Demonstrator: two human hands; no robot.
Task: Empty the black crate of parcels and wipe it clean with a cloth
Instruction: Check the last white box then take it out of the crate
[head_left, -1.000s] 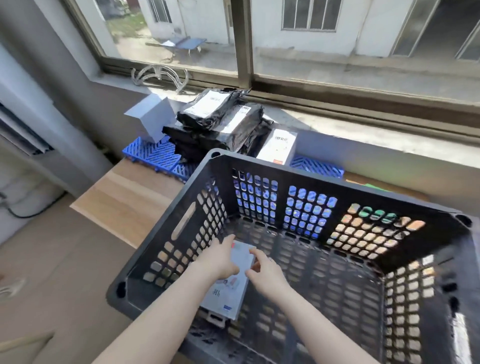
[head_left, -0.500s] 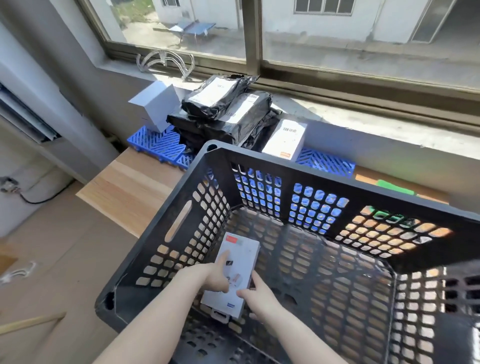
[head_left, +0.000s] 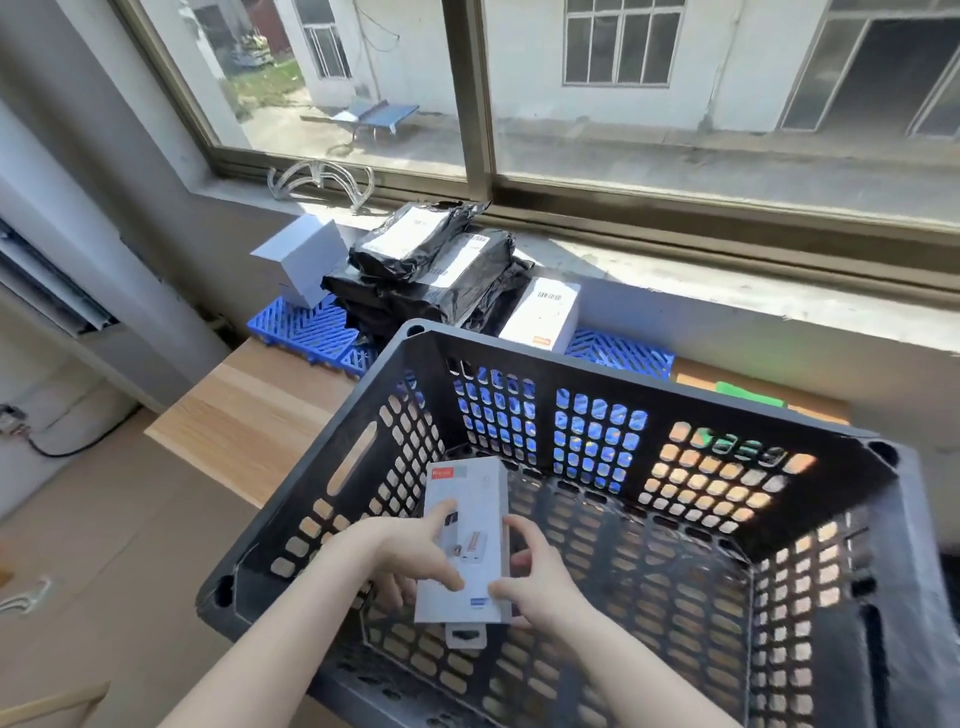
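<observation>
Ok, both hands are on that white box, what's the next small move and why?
Probably lift the white box over the black crate rim toward the parcels by the window: left hand and right hand grip it, and no other parcel shows inside.

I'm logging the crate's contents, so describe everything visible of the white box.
The white box is a slim, flat carton, seemingly cardboard, with a red mark at its far corner, small pictures on its face and a hang tab at its near end. The left hand and right hand hold its sides, inside the crate.
</observation>
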